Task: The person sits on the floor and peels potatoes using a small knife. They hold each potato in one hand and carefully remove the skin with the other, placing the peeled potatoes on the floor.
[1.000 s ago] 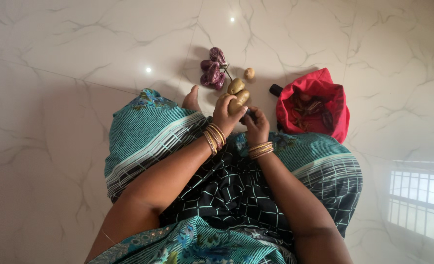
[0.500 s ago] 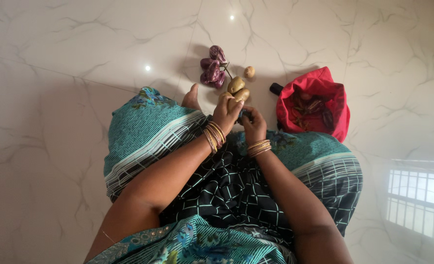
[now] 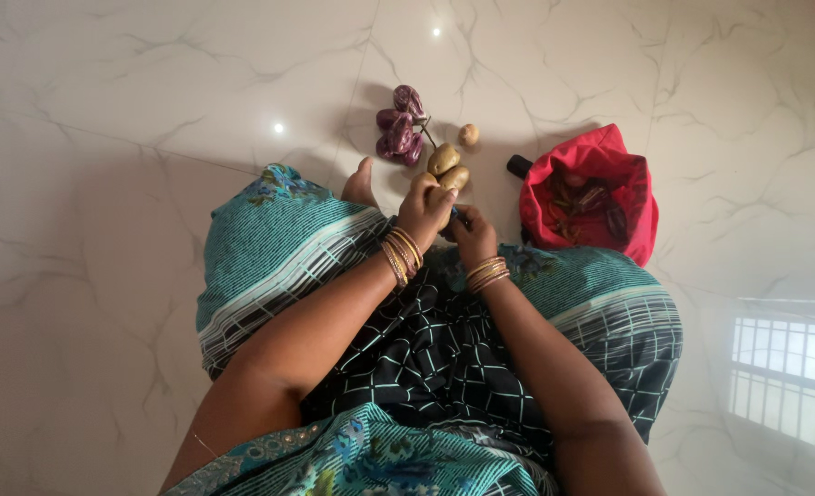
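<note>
I note a potato (image 3: 437,194) held above the floor, just in front of the person's lap, in the left hand (image 3: 423,213). The left fingers (image 3: 444,200) are wrapped around it, covering most of its near side. The right hand (image 3: 471,236) sits just beside it, fingers clenched on a small dark tool (image 3: 453,215); only a bit of that tool shows, so I cannot tell what kind it is. Both wrists carry gold bangles (image 3: 402,254).

Just beyond the held potato, two more potatoes (image 3: 446,166) lie touching each other on the white marble floor (image 3: 150,92). A small round potato (image 3: 468,135) lies a little further out, apart from them. To its left is a cluster of purple eggplants (image 3: 400,129), close together. To the right of the hands stands an open red cloth bag (image 3: 600,152) with dark vegetables inside; a small black object (image 3: 518,167) rests against its left edge. A bare foot (image 3: 362,186) pokes out from the teal and black garment (image 3: 279,248).
</note>
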